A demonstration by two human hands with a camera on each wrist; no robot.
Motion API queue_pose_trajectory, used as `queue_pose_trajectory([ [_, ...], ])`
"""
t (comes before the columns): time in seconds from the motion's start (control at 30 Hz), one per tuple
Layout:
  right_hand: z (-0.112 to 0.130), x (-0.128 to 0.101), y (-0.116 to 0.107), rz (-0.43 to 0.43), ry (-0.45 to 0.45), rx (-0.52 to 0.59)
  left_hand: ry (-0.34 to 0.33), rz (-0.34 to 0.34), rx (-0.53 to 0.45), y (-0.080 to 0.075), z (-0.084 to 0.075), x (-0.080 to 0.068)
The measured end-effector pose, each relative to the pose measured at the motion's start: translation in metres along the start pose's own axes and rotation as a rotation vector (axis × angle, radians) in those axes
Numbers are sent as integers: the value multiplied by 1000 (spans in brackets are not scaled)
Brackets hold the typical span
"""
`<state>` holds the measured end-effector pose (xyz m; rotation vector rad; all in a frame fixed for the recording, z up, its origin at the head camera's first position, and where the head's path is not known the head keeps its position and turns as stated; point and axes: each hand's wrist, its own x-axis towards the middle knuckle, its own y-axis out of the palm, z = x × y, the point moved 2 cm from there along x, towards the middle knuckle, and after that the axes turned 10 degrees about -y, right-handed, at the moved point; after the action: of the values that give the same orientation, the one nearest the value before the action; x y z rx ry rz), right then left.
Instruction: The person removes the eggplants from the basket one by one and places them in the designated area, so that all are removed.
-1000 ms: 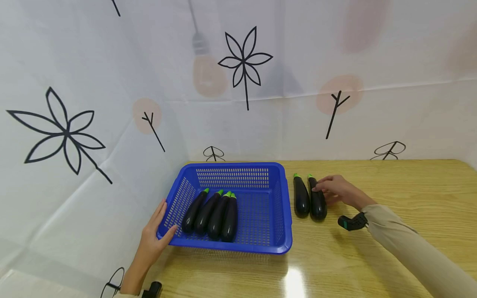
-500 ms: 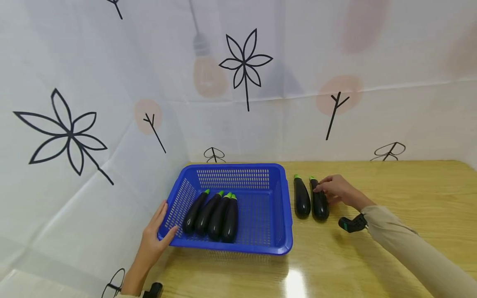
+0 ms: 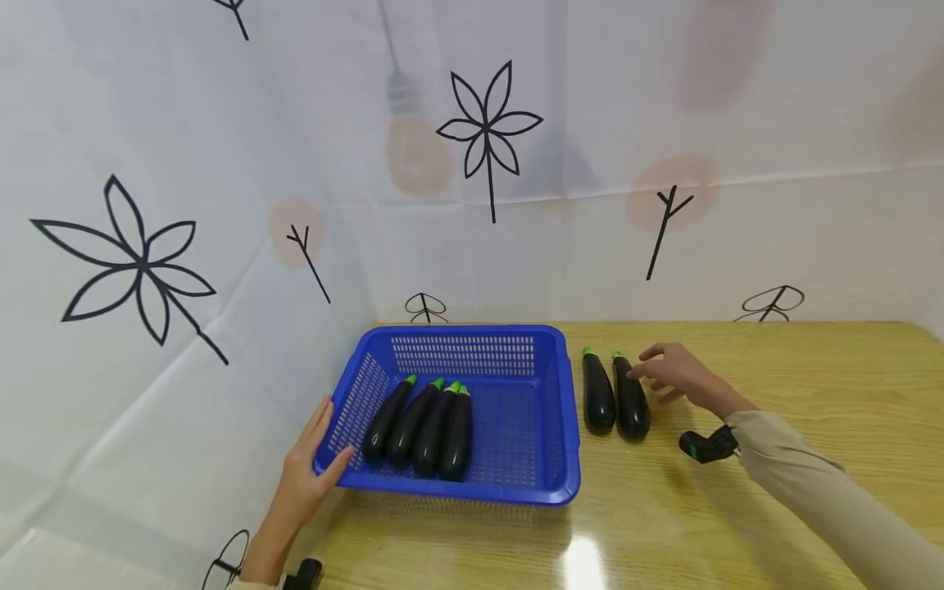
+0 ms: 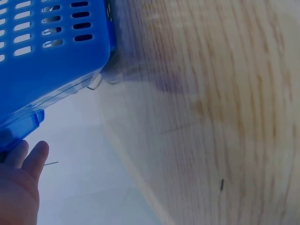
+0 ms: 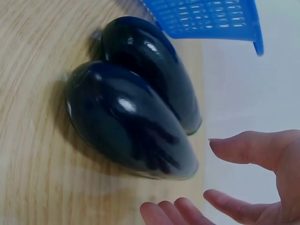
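A blue slotted basket (image 3: 516, 447) sits on the wooden table (image 3: 811, 385) and holds several dark eggplants (image 3: 431, 426) with green stems, lying side by side. Two more eggplants lie on the table just right of it: a left one (image 3: 597, 395) and a right one (image 3: 632, 403). My right hand (image 3: 649, 367) hovers open beside the right eggplant's stem end, fingers spread and just off it. In the right wrist view the hand (image 5: 211, 171) is apart from the nearer eggplant (image 5: 126, 126). My left hand (image 3: 306, 475) rests with straight fingers against the basket's front left corner (image 4: 51, 56).
A white printed curtain (image 3: 221, 205) hangs close behind and to the left of the table, almost at the basket's left side. A black wrist device (image 3: 708, 447) sits on my right sleeve. Bare tabletop stretches to the right and in front of the basket.
My right hand has lifted its fingers off the right eggplant and drawn slightly right. Both eggplants, the basket and my left hand have stayed put.
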<state>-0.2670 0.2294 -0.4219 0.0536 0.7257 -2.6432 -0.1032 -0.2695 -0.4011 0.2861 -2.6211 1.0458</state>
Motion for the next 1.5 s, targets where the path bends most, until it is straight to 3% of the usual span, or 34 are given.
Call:
queue_pose_trajectory([
  [0.7, 31, -3, -5, 11, -75, 93, 2, 5, 9, 1, -1, 4],
  [0.8, 38, -3, -3, 19, -94, 121, 6, 4, 7, 1, 4, 4],
  [1.1, 62, -5, 8, 76, -154, 208, -10, 0, 26, 7, 39, 2],
  [1.5, 90, -9, 27, 136, -190, 297, 17, 11, 18, 8, 36, 1],
])
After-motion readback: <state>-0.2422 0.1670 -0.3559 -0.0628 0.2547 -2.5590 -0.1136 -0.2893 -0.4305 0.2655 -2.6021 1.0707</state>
